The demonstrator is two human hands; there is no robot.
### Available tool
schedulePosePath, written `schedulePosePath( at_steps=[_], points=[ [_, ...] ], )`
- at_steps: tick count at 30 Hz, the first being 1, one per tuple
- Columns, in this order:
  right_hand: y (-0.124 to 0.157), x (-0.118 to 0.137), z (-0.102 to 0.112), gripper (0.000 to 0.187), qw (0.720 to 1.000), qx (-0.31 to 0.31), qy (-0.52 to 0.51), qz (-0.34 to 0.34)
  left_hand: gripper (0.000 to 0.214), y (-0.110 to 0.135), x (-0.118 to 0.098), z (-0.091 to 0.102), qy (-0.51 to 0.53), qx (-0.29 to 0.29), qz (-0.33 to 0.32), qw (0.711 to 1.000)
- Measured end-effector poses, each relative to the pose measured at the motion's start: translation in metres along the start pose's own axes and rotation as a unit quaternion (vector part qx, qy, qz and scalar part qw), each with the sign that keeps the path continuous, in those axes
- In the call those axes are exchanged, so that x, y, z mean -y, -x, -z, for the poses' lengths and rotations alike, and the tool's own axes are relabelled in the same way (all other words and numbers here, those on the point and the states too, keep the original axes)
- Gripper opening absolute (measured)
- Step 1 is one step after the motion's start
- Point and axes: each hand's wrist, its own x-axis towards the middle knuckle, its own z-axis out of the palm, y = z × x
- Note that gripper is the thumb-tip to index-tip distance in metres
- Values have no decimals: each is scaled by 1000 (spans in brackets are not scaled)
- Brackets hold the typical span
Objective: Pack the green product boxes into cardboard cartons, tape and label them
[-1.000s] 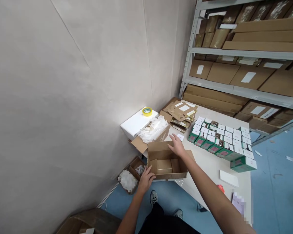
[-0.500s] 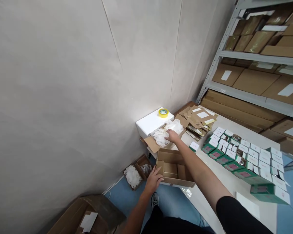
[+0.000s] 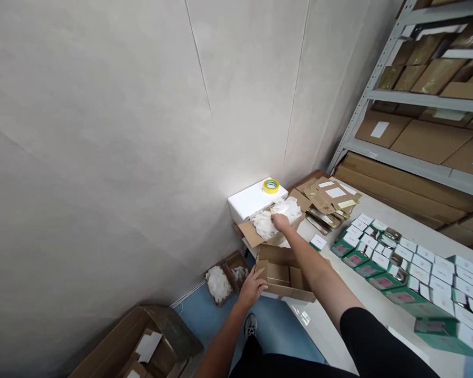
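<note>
My left hand (image 3: 253,286) grips the near left flap of an open brown cardboard box (image 3: 284,274) at the table's corner. My right hand (image 3: 279,222) reaches past that box into a second open carton (image 3: 249,234) and lies on a heap of white plastic packing bags (image 3: 274,216). Its fingers curl down onto the bags; whether they have closed on one I cannot make out. The near box looks empty apart from its inner flaps.
A white foam box (image 3: 249,199) with a yellow tape roll (image 3: 270,185) stands behind the bags. Flattened cartons (image 3: 329,194) lie beside them. Rows of green and white small boxes (image 3: 405,262) cover the table (image 3: 339,315) to the right. Shelving (image 3: 418,105) holds cartons. Floor cartons (image 3: 223,275) hold white scraps.
My right hand has moved from over the near box out to the heap of white bags. My left hand has stayed on the box flap. The view has swung left.
</note>
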Motion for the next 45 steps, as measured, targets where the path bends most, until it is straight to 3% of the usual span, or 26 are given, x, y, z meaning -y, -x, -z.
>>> schedulePosePath(
  at_steps=[5,12,15,19,22,26,32,36,41,45],
  points=[
    [18,-8,13,26,993,-103,-58,-5,15,1,-3,-3,-5,-14,-9,1000],
    [52,-10,45,32,953,-243,-182,-5,15,-1,-20,1,-14,-31,-25,999],
    [81,-12,61,35,933,-286,-217,6,15,-1,-26,0,-13,-36,-26,999],
    [142,-23,71,36,916,-328,-230,17,18,-2,-36,-1,-12,-39,-25,999],
    [200,-40,61,32,916,-338,-216,1,21,-8,-46,-6,-15,-33,-42,998],
    [275,-65,28,29,922,-328,-197,-54,22,-25,-64,-21,-21,-11,-77,997],
    [361,-99,-26,30,945,-214,-194,-151,22,-59,-100,-60,-21,59,-145,988],
    [406,-121,-41,51,930,-199,-217,-219,23,-76,-125,-88,-10,93,-179,979],
    [448,-147,-44,51,899,-265,-238,-257,24,-91,-149,-115,2,121,-192,974],
    [460,-159,-45,49,876,-299,-248,-285,24,-107,-159,-129,6,150,-203,967]
  ],
)
